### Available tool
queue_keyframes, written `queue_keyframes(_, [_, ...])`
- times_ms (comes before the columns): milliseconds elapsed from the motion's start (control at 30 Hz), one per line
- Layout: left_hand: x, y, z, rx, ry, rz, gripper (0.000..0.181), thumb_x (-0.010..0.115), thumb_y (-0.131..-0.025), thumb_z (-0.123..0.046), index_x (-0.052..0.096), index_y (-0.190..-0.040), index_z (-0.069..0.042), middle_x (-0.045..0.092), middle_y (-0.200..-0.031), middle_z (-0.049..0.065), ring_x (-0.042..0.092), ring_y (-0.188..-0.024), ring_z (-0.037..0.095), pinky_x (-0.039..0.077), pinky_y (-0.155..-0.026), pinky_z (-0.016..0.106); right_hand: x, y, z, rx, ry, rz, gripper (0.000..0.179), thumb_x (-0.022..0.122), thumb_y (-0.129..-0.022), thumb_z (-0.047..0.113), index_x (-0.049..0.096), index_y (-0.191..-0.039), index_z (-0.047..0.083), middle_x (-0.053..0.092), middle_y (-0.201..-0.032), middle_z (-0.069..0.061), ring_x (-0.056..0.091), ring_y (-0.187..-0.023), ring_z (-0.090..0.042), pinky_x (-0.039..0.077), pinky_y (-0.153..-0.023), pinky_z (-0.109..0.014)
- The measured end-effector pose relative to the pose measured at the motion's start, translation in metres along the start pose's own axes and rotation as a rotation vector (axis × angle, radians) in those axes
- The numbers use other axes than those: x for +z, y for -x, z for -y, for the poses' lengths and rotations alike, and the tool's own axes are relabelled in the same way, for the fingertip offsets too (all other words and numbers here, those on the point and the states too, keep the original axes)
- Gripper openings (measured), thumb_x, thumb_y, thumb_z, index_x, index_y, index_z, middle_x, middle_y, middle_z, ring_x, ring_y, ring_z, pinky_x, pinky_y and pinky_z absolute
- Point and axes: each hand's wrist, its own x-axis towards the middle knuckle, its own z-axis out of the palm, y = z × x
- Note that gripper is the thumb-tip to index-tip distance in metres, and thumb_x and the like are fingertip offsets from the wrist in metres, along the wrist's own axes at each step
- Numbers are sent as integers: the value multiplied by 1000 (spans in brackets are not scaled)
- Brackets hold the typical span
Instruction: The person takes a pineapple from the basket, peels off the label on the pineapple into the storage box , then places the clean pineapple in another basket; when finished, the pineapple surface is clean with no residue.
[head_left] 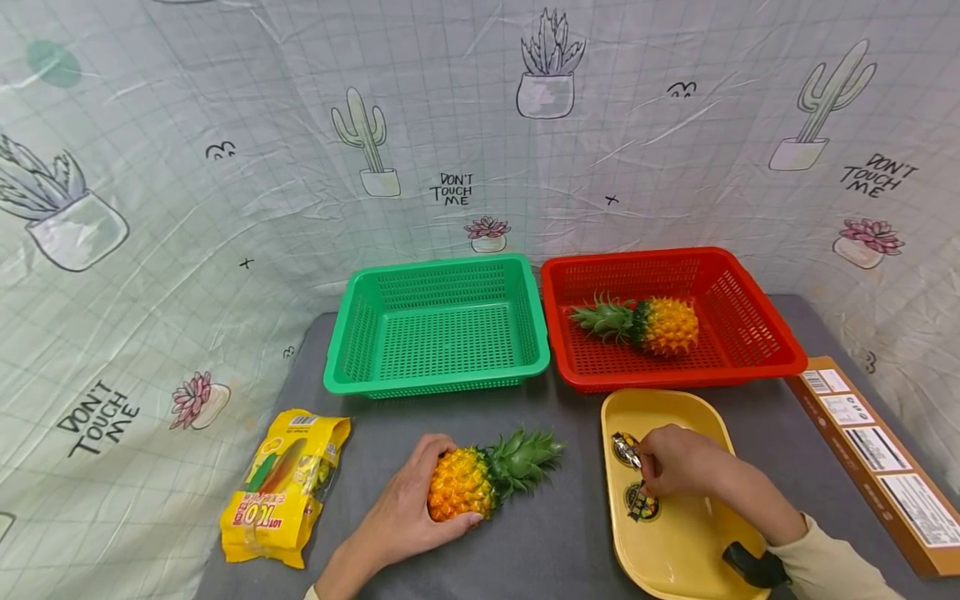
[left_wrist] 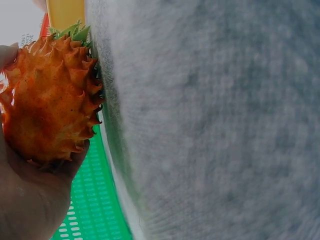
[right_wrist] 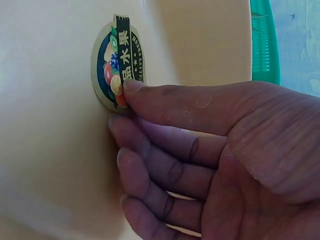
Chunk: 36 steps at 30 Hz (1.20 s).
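My left hand (head_left: 411, 500) grips a small orange-yellow pineapple (head_left: 459, 483) lying on the grey table, its fingers over the far side and the thumb along the near side. The leafy crown (head_left: 525, 460) points to the right. In the left wrist view the spiky pineapple (left_wrist: 52, 97) fills the hand. Over the yellow tray (head_left: 693, 542), my right hand (head_left: 678, 461) pinches the edge of an oval fruit sticker (right_wrist: 117, 67) between thumb and index finger, the other fingers curled beneath. A second dark round sticker (head_left: 642, 502) lies on the tray nearer to me.
A green basket (head_left: 438, 387) stands at the back, beside a red basket (head_left: 675, 379) holding another pineapple (head_left: 669, 325). To the left lies a yellow snack bag (head_left: 281, 492). A long brown box (head_left: 877, 467) with white labels borders the right side. A black strap end (head_left: 753, 567) overlaps the tray.
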Motion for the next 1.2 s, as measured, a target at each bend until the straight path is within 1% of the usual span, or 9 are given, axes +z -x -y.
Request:
queue_keyframes(133, [0,0,0,-7,5,1,77,83,-86,-59,47,-143,-22,42,-140,-12,56,-108,7,55,-88,41,-4,0,4,71,50,20,35,93,-81,25,61,-70,22,53,-68,11,48,-62,-9,42,-57,-31])
queue_keyframes(267, [0,1,0,-17,11,5,76,83,-86,-60,46,-143,-25,42,-141,-13,56,-109,7,55,-89,41,-10,1,7,62,38,14,34,89,-87,29,61,-71,22,52,-67,10,48,-60,-8,40,-56,-30])
queue_keyframes(400, [0,1,0,-23,11,8,76,82,-86,-61,46,-143,-24,41,-141,-14,56,-110,7,55,-90,42,-20,1,13,-64,-35,-9,29,85,-92,25,61,-75,23,51,-67,13,46,-59,-4,39,-56,-27])
queue_keyframes(467, [-1,1,0,-24,10,9,77,82,-86,-61,47,-143,-23,41,-141,-14,56,-110,8,55,-90,42,-25,0,20,-155,-87,-16,26,83,-94,21,62,-78,22,53,-69,14,49,-61,-2,42,-57,-26])
queue_keyframes(567, [-1,0,0,-23,7,8,78,82,-86,-61,47,-143,-22,41,-141,-14,56,-109,7,55,-90,41,-33,-3,35,-254,-139,-25,20,81,-96,19,65,-84,23,58,-73,16,53,-64,-1,47,-60,-26])
queue_keyframes(767, [-1,0,0,-19,6,7,76,83,-86,-61,45,-143,-27,42,-141,-14,56,-109,7,55,-89,41,-41,-12,70,-352,-135,-81,11,79,-98,21,71,-91,25,62,-78,20,58,-68,0,52,-64,-27])
queue_keyframes(867, [-1,0,-1,-16,7,10,76,83,-86,-60,45,-143,-27,42,-141,-13,56,-110,7,54,-90,41,-40,-21,85,-383,-103,-122,6,80,-97,20,74,-98,22,67,-87,17,63,-76,-1,56,-70,-30])
queue_keyframes(1000, [-2,0,-2,-19,4,13,77,83,-86,-60,45,-143,-26,42,-141,-13,56,-110,7,54,-91,41,-33,-33,103,-397,-36,-167,21,82,-96,22,76,-114,15,71,-106,8,67,-94,-9,57,-81,-35])
queue_keyframes(1200, [-3,0,-3,-23,9,19,76,83,-86,-60,45,-143,-25,42,-140,-13,56,-109,7,54,-91,41,-18,-51,127,-445,52,-177,50,84,-94,34,68,-138,15,65,-131,1,63,-115,-16,56,-92,-40])
